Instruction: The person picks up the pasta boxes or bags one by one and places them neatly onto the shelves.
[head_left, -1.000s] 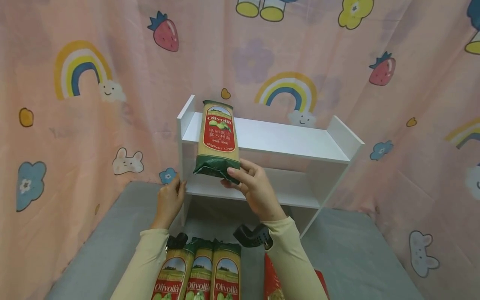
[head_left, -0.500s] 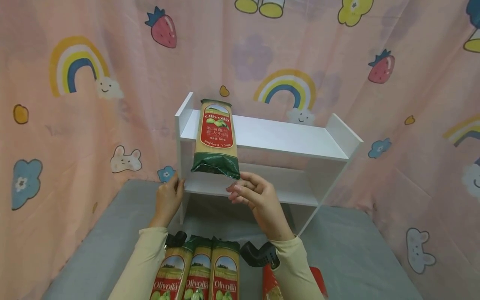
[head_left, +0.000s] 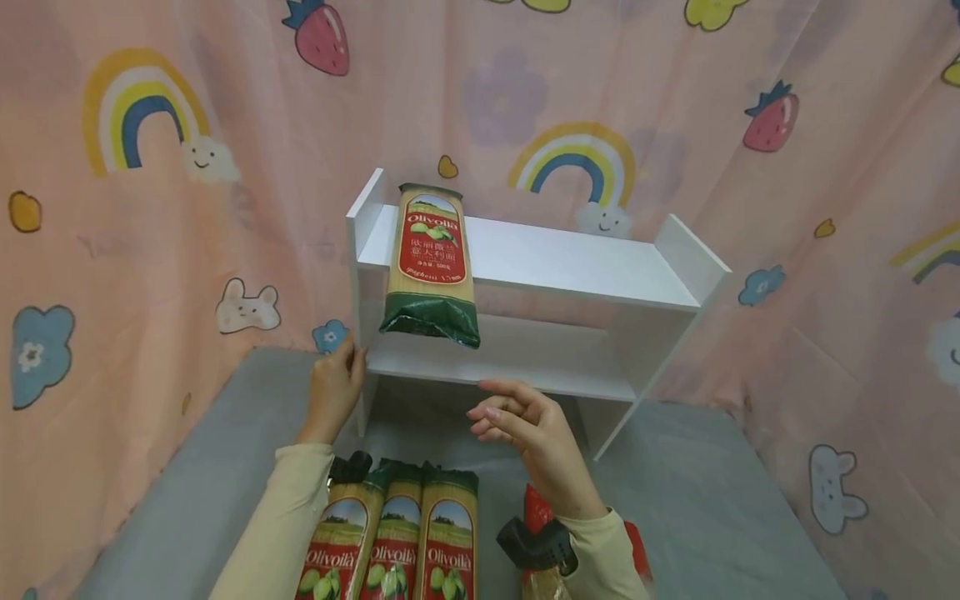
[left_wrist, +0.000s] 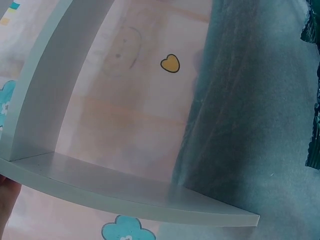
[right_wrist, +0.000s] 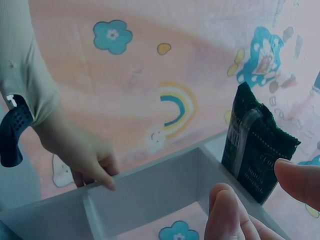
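A spaghetti packet [head_left: 431,258] with a red label and green ends lies on the top board at the left end of a white shelf unit [head_left: 577,258], its near end jutting out over the front edge. My left hand [head_left: 335,390] grips the unit's left side panel, thumb on the front edge in the right wrist view. My right hand [head_left: 536,442] is held in the air in front of the lower board, fingers loosely bent, holding nothing. From the right wrist, the packet's dark green end [right_wrist: 257,145] shows beyond my thumb and fingertips.
Several matching spaghetti packets [head_left: 450,533] lie side by side on the grey-covered table [head_left: 720,500] in front of the unit. A red package [head_left: 537,508] lies partly hidden under my right forearm. A pink patterned curtain [head_left: 300,167] hangs behind.
My right hand has let go of the packet's near end and drawn back down and to the right. The packet stays on the top board; my left hand keeps its grip.
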